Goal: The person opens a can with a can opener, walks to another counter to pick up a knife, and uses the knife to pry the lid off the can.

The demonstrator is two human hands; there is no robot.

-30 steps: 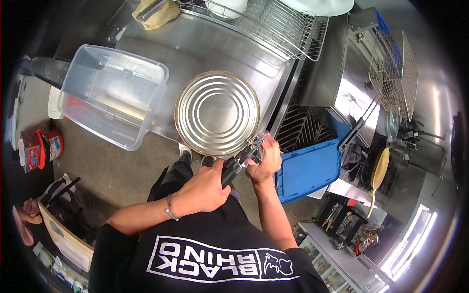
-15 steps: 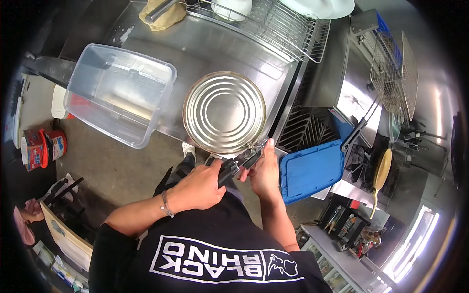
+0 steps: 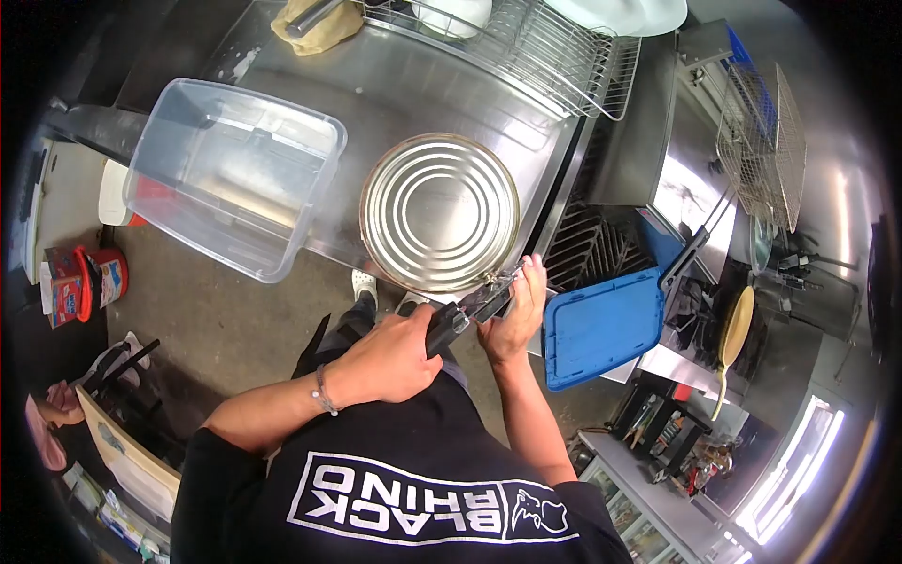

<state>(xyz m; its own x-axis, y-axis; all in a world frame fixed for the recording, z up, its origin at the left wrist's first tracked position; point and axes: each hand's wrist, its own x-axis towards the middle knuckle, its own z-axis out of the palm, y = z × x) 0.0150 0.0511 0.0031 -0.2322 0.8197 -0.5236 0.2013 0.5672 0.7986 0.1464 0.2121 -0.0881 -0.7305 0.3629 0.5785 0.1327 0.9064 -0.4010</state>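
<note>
A large tin can (image 3: pixel 440 211) stands on the steel counter near its front edge, its ringed metal lid facing up. A can opener (image 3: pixel 474 305) with black handles sits at the can's near right rim. My left hand (image 3: pixel 395 350) is wrapped round the handles. At the opener's head, my right hand (image 3: pixel 517 310) grips its turning side, fingers pointing up along it; the knob itself is mostly hidden. Left of the can is a clear plastic tub (image 3: pixel 315 202) with its near end reaching past the counter edge.
A blue plastic lid (image 3: pixel 603 329) lies to the right, near a grill grate (image 3: pixel 601 249). Behind the can are a wire dish rack (image 3: pixel 564 70) and a tan cloth (image 3: pixel 319 30). Fryer baskets (image 3: pixel 761 141) and a pan (image 3: pixel 736 329) are farther right. A red tub (image 3: pixel 113 274) stands at left.
My right hand has turned at the opener's head, its fingers now raised where the thumb pointed up. My left hand stays on the handles. The whole view has shifted slightly.
</note>
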